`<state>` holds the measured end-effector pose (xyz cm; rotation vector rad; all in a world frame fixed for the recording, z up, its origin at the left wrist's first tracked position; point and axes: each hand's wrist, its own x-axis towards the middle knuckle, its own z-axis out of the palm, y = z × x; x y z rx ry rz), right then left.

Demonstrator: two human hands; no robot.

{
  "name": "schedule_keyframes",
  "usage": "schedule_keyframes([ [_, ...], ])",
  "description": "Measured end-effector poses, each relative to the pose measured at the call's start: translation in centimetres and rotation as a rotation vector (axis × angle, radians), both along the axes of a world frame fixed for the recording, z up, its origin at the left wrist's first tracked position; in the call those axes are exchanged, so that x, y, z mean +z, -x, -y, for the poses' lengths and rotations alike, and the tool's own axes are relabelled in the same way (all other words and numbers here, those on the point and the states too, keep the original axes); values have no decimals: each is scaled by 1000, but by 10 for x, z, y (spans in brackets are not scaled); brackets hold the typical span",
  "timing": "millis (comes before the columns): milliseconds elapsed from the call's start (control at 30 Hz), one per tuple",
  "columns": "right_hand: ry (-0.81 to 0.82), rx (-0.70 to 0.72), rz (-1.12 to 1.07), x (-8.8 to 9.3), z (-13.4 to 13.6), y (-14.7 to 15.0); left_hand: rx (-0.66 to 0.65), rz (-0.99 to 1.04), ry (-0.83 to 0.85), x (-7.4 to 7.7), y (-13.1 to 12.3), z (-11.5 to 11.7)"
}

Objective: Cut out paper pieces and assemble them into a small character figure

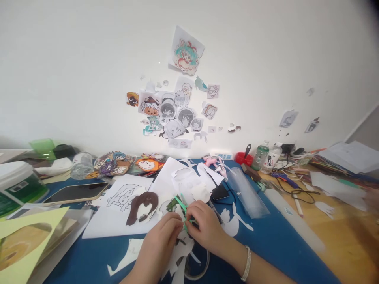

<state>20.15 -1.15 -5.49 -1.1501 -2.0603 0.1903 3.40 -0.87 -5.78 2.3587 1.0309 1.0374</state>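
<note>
My right hand (204,225) is closed around green scissors (181,204), whose slim green parts point away from me. Close against it, my left hand (166,232) has its fingertips pinched together; whatever they hold is hidden. Just beyond my fingers is a small dark green patterned piece (171,204). A brown-and-white paper cut-out (142,207) lies left of my hands, on a white sheet with a line drawing (122,197). White paper scraps (181,252) and a roll of clear tape (204,268) lie beneath my wrists.
A phone (77,192) and a white-and-green tub (19,187) are on the left. Clear plastic sleeves (248,193) lie on the blue mat (284,244) at right. Farther back stand a red bowl (243,158) and bottles (262,157). Paper drawings (186,55) hang on the wall.
</note>
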Motion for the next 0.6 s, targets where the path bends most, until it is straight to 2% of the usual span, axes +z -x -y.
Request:
schedule_keyframes([
  [133,8,5,-9,3,0,0,12,-13,-82,0,0,1],
  [300,-10,-4,-22,1,0,0,54,-52,-71,1,-1,2],
  [433,-67,24,43,-3,0,-1,78,-181,-38,0,-2,-1],
  [600,-72,18,66,-7,-2,-1,-10,-303,-116,-9,-2,-2],
])
